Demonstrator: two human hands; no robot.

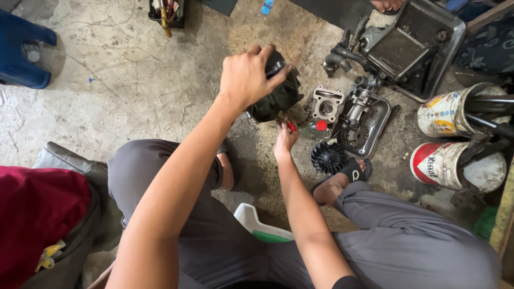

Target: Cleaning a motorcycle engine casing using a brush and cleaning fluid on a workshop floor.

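While we sit low over the concrete floor (134, 80), our left hand (247, 75) clamps from above on a black engine part (278, 96), fingers wrapped over its top, lifted off the floor. Just below that grip, our right hand (285, 138) pinches shut on a small red-tipped tool (291, 127), its tip touching the underside of the black part. Right of the lower grip lie a grey cylinder block (325, 105) with a red cap (320, 125) beside it, a metal cover (365, 120) holding pipe fittings, and a black fan wheel (327, 157) next to our sandalled foot (342, 179). Farther right of both grips stand two paint cans (447, 139) with dark rods in them. Above right sits a radiator unit (409, 45). Left of the upper grip, well apart, a blue stool (24, 51). Near our knees, a white-green tray (259, 225).
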